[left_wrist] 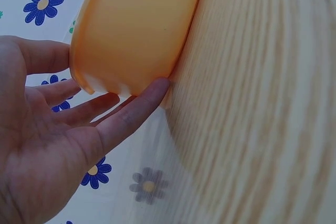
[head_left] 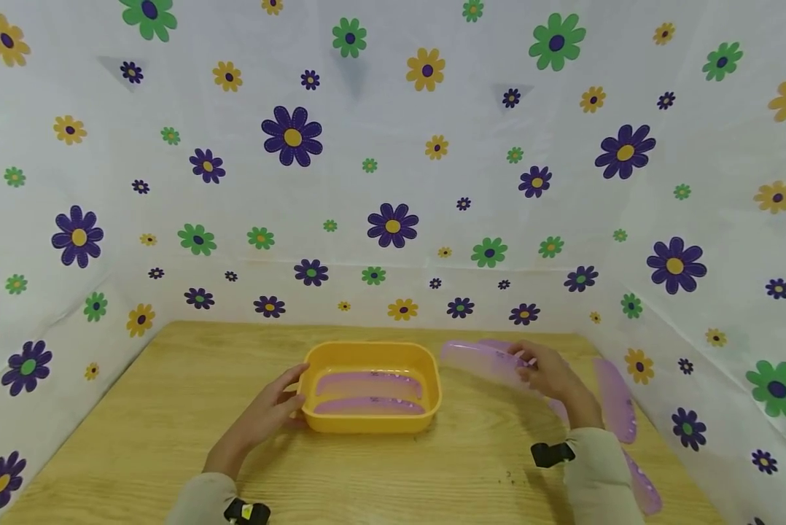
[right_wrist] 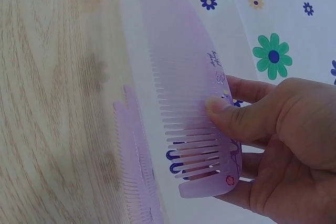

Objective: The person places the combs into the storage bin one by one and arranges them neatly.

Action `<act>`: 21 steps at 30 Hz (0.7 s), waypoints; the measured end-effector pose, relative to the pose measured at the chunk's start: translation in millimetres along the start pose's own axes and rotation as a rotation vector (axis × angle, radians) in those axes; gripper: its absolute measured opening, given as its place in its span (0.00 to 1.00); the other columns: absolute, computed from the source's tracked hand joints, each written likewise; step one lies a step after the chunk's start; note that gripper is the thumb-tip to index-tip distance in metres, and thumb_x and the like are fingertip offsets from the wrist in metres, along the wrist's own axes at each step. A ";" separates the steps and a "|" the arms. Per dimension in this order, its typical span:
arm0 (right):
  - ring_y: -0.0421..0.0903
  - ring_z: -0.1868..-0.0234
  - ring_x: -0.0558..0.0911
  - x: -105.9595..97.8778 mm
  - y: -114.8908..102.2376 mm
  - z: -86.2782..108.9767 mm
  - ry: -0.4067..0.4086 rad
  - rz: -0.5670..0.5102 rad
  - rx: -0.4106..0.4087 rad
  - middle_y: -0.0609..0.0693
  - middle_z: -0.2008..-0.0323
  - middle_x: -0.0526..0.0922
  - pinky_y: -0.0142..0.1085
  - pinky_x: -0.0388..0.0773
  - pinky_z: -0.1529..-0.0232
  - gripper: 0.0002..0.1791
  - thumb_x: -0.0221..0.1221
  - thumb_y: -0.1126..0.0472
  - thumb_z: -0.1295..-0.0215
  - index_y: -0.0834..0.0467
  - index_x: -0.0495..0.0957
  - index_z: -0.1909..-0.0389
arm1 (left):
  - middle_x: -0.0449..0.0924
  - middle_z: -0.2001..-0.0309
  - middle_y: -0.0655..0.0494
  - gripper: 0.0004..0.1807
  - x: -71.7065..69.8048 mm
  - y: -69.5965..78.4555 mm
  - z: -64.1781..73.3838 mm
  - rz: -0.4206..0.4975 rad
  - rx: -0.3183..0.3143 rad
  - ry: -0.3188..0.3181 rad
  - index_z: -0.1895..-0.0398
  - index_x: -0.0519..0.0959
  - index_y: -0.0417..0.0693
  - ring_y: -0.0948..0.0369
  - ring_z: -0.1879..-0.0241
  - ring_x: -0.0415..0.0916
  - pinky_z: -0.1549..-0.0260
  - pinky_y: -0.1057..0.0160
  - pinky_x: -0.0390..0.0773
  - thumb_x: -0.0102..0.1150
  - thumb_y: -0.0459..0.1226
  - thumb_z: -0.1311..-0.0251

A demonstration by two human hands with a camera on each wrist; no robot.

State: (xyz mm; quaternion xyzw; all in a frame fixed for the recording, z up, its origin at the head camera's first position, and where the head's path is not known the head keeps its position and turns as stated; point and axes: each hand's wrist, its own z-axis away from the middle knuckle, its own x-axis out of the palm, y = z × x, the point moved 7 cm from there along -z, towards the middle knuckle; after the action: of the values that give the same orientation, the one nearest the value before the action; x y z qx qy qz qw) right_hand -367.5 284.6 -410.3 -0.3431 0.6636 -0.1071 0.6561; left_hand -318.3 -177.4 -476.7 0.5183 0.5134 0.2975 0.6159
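Note:
In the head view my left hand [head_left: 271,408] is at the left end of a yellow plastic tub [head_left: 371,424]. Up close in the left wrist view, its fairly straight, spread fingers [left_wrist: 134,114] touch the end wall of the tub [left_wrist: 142,24]. Two translucent purple combs [head_left: 367,384] lie side by side inside the tub. To the right of the tub, my right hand [head_left: 553,375] holds another purple comb [right_wrist: 181,61] by its printed spine, thumb on the near face and fingers behind. Its teeth point left in the right wrist view.
More purple combs lie on the wooden table [head_left: 367,481] at the right, one comb [head_left: 616,401] along the right side and another comb [head_left: 642,485] nearer the front, partly behind the sleeve. Flower-printed white sheeting [head_left: 393,182] walls the back and both sides.

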 end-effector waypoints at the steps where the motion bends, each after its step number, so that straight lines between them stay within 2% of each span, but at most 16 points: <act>1: 0.47 0.67 0.82 -0.3 0.3 0.1 0.004 0.001 0.003 0.66 0.56 0.83 0.37 0.84 0.68 0.15 0.57 0.76 0.31 0.66 0.76 0.45 | 0.51 0.22 0.28 0.33 0.1 0.0 0.0 0.001 -0.001 0.000 0.18 0.50 0.39 0.29 0.28 0.64 0.51 0.50 0.89 0.46 0.32 0.22; 11: 0.46 0.66 0.81 0.7 -2.2 1.6 0.004 0.019 -0.012 0.70 0.53 0.83 0.35 0.84 0.69 0.16 0.58 0.75 0.32 0.66 0.76 0.44 | 0.52 0.21 0.30 0.33 2.3 -0.2 2.9 -0.004 -0.029 0.009 0.18 0.51 0.41 0.31 0.29 0.66 0.47 0.50 0.88 0.47 0.32 0.22; 21: 0.46 0.68 0.80 -5.3 -9.4 -1.1 0.030 0.026 -0.037 0.67 0.56 0.83 0.31 0.81 0.72 0.16 0.57 0.77 0.32 0.66 0.77 0.45 | 0.51 0.21 0.29 0.33 0.3 1.1 -1.6 0.007 -0.008 0.000 0.18 0.50 0.40 0.31 0.29 0.66 0.44 0.52 0.86 0.45 0.32 0.21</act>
State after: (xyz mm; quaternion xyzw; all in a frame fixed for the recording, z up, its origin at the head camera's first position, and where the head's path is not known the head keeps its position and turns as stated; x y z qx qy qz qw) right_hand -366.1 280.4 -400.3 -0.3446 0.6798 -0.0913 0.6409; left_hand -319.6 -176.2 -475.6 0.5179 0.5103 0.3015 0.6168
